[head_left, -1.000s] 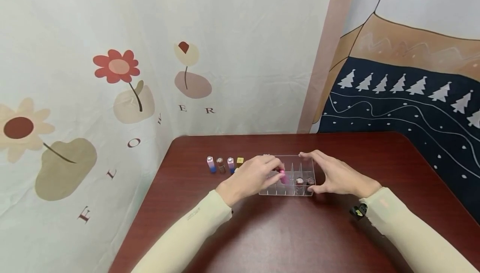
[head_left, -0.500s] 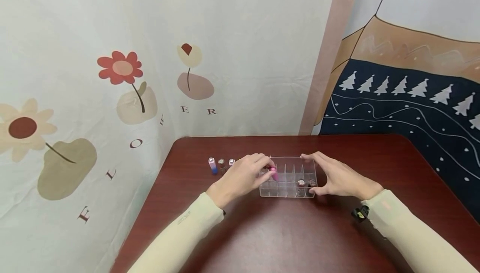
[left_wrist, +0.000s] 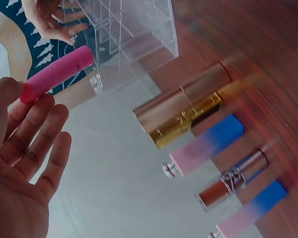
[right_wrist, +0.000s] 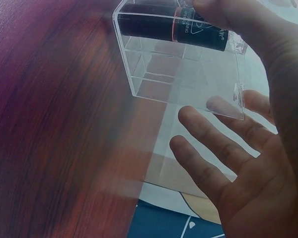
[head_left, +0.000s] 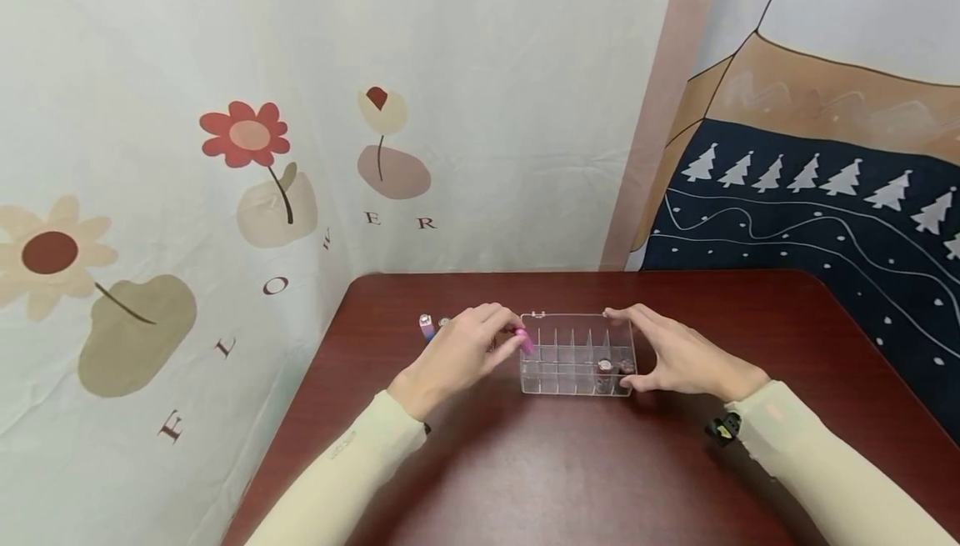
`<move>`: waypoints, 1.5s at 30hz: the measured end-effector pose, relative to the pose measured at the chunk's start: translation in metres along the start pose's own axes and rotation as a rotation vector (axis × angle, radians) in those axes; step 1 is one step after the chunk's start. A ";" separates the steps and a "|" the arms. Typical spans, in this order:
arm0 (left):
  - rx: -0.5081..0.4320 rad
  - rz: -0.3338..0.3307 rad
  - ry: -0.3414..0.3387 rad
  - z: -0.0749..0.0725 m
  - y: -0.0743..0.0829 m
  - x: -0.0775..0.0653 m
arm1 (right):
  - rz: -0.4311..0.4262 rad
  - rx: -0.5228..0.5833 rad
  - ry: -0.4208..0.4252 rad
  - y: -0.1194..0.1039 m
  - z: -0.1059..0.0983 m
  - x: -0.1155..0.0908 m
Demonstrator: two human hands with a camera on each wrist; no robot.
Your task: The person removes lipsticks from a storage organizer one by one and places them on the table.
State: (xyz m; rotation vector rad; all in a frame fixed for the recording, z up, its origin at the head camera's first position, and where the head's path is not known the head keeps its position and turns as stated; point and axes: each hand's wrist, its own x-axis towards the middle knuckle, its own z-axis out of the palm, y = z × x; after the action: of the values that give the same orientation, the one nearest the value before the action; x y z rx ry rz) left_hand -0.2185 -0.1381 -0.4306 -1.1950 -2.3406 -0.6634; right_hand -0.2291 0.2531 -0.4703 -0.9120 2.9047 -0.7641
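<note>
Between thumb and fingertips, my left hand (head_left: pixel 457 356) pinches a bright pink lipstick tube (left_wrist: pixel 59 73), tilted over the left end of a clear divided organizer (head_left: pixel 558 383). My right hand (head_left: pixel 675 354) holds the organizer's right end, its thumb at the front edge and its index finger at the back. A dark lipstick tube (right_wrist: pixel 149 22) stands in a right-end compartment. Beside it is another tube with a round silvery top (head_left: pixel 604 369). Most other compartments hold nothing visible.
Left of the organizer stand a rose-gold tube (left_wrist: pixel 184 94), a gold tube (left_wrist: pixel 188 121), a brownish lip gloss (left_wrist: pixel 233 178) and two pink-and-blue tubes (left_wrist: pixel 208 144); my left hand hides most in the head view. Printed cloth (head_left: pixel 487 112) hangs behind the reddish-brown table (head_left: pixel 540 471).
My left hand has moved left with the pink lipstick tube, from over the organizer's middle to its left end, and now covers more of the standing tubes. My right hand stays on the organizer.
</note>
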 end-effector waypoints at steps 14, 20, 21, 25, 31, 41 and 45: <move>0.040 -0.116 -0.009 -0.024 -0.014 -0.017 | -0.004 -0.015 0.013 -0.001 0.001 -0.001; 0.071 -0.124 0.045 -0.034 -0.021 -0.027 | 0.003 -0.017 0.012 -0.003 0.001 -0.001; 0.092 -0.123 0.057 -0.036 -0.022 -0.029 | 0.001 -0.018 0.012 -0.003 0.001 -0.001; 0.151 -0.126 0.088 -0.042 -0.028 -0.035 | -0.009 -0.024 0.017 -0.002 0.001 -0.002; 0.182 -0.154 0.099 -0.049 -0.037 -0.043 | -0.029 -0.036 0.029 -0.001 0.002 -0.002; 0.181 -0.231 0.013 -0.043 -0.045 -0.052 | -0.034 -0.032 0.032 0.000 0.002 -0.001; 0.179 -0.256 -0.024 -0.036 -0.050 -0.056 | -0.030 -0.026 0.029 -0.001 0.002 -0.001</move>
State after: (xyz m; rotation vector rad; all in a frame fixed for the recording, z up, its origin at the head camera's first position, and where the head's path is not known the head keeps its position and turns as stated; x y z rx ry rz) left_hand -0.2239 -0.2197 -0.4450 -0.8385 -2.5369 -0.5099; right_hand -0.2275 0.2523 -0.4717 -0.9577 2.9388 -0.7498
